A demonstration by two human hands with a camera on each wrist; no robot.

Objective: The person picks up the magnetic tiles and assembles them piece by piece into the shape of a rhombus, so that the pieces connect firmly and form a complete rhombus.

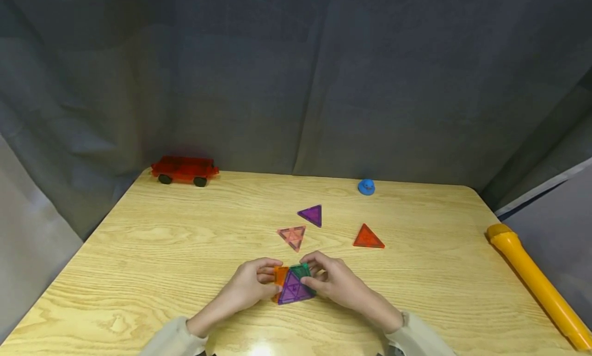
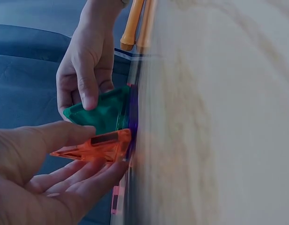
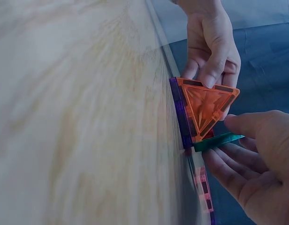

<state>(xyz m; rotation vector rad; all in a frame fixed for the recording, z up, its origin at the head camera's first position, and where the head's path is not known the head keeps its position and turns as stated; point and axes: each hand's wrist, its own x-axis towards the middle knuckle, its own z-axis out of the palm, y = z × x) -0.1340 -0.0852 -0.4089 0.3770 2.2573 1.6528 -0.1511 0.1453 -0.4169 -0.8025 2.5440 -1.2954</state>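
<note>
Near the table's front edge, my left hand (image 1: 245, 290) pinches an orange triangular magnetic tile (image 3: 208, 107) between thumb and fingers. Opposite it, my right hand (image 1: 339, 285) holds a green triangular magnetic tile (image 2: 103, 112) the same way. A purple triangular tile (image 1: 294, 290) lies at the base, with the orange and green ones rising from its edges. In the right wrist view, the green tile (image 3: 219, 140) shows almost edge-on beside the orange one's lower corner. A small bit of red shows behind these two.
Past the hands lie a pink triangular tile (image 1: 293, 237), another purple tile (image 1: 312, 215) and a red triangular tile (image 1: 368, 238). Along the back stand a red wheeled toy base (image 1: 185, 169) and a small blue figure (image 1: 366, 187). A long yellow-orange stick (image 1: 538, 281) lies along the right edge.
</note>
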